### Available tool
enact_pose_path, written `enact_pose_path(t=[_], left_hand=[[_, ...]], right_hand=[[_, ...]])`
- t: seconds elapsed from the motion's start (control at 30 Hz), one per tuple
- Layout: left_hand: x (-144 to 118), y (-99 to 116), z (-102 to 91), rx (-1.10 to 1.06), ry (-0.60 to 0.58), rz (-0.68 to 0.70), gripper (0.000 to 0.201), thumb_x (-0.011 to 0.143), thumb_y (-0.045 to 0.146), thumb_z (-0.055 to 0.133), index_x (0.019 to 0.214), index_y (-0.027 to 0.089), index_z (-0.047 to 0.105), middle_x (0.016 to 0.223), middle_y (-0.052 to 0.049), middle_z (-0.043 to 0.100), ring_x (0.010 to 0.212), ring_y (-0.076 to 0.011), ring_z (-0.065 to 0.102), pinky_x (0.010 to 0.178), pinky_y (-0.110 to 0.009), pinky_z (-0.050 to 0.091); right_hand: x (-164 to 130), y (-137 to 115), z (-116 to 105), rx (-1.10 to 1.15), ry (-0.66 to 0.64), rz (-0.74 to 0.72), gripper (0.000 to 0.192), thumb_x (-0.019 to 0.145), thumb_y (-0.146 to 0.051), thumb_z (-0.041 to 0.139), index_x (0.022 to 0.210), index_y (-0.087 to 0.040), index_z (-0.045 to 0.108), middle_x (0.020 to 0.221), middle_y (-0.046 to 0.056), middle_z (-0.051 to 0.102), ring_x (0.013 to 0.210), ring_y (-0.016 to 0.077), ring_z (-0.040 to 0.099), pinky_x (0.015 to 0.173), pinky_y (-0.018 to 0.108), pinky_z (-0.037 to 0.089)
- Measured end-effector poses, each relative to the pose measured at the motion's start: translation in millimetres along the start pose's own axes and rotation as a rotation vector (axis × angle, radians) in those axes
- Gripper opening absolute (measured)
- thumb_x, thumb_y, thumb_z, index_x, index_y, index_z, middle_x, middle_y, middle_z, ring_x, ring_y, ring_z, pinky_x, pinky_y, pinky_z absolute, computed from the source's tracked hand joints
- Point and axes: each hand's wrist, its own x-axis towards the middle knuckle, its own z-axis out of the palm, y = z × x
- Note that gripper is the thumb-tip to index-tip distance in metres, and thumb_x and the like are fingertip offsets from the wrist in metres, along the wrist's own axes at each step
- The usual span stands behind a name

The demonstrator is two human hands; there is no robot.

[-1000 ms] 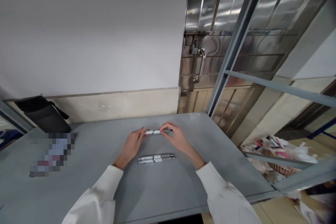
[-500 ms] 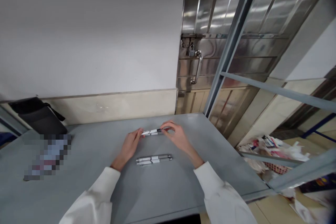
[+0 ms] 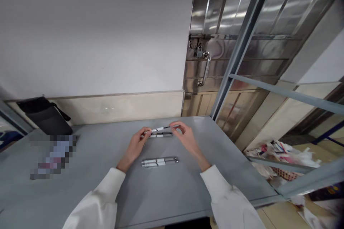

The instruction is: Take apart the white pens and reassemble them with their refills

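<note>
My left hand (image 3: 136, 145) and my right hand (image 3: 185, 137) hold the two ends of a white pen (image 3: 160, 129), raised a little above the grey table (image 3: 107, 182). The left fingertips pinch its left end, the right fingertips its dark right end. Just under it another white pen (image 3: 161, 135) lies on the table. Two more white pens (image 3: 159, 161) lie side by side nearer to me, between my wrists. Both arms wear white sleeves.
A black pouch (image 3: 44, 116) leans against the wall at the table's far left, with a blurred-out flat item (image 3: 53, 155) in front of it. A padlocked steel door (image 3: 205, 61) and grey metal frame (image 3: 236, 57) stand right. Litter (image 3: 282, 154) lies on the floor right.
The pen in my hands has lifted off the table and tilted, right end up. A second pen now shows on the table beneath it.
</note>
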Motion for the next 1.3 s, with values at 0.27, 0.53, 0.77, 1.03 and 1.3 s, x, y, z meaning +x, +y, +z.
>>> enact_pose_path(t=[0.27,0.53,0.77,1.03,1.3], left_hand=[[1.7,-4.0,1.3,-0.043,-0.014,-0.016,0.034,0.091,0.048,0.052,0.102,0.018,0.064,0.074,0.001,0.054,0.059,-0.0115,0.043,0.053,-0.02,0.035],[2.3,-6.3,-1.9,-0.041,0.014,-0.026,0.035,0.09,0.049,0.052,0.1,0.018,0.064,0.071,0.002,0.052,0.059,-0.012,0.043,0.051,-0.02,0.034],[3.3,-11.0,-2.5,-0.027,0.029,-0.011,0.035,0.09,0.049,0.052,0.102,0.019,0.064,0.072,0.002,0.054,0.059,-0.0122,0.044,0.052,-0.02,0.035],[1.6,-12.2,-3.6,-0.006,0.016,-0.005,0.035,0.091,0.049,0.052,0.102,0.019,0.065,0.077,0.0,0.059,0.06,-0.0123,0.045,0.053,-0.021,0.036],[3.5,-15.0,-9.9,-0.048,0.08,-0.025,0.036,0.089,0.051,0.052,0.1,0.019,0.065,0.075,0.0,0.058,0.062,-0.0136,0.047,0.054,-0.021,0.038]], right_hand=[[2.2,1.2,-2.3,-0.05,0.067,0.068,0.021,0.086,-0.04,0.058,0.092,-0.022,0.067,0.091,0.004,0.07,0.085,0.0211,0.064,0.079,0.032,0.046],[7.6,15.4,-12.9,0.011,0.196,0.135,0.02,0.081,-0.039,0.057,0.088,-0.021,0.062,0.077,0.002,0.066,0.076,0.0203,0.063,0.077,0.032,0.046],[8.1,23.0,-12.9,-0.051,0.167,0.135,0.022,0.083,-0.041,0.054,0.085,-0.021,0.063,0.084,0.005,0.069,0.085,0.023,0.066,0.081,0.034,0.046],[0.6,11.5,2.0,-0.1,-0.132,0.162,0.036,0.092,-0.048,0.045,0.079,-0.021,0.065,0.076,0.002,0.068,0.075,0.0194,0.064,0.077,0.031,0.046],[8.2,22.1,-15.6,-0.104,0.138,0.217,0.045,0.088,-0.06,0.047,0.071,-0.02,0.062,0.064,0.003,0.064,0.066,0.0206,0.06,0.07,0.033,0.045]])
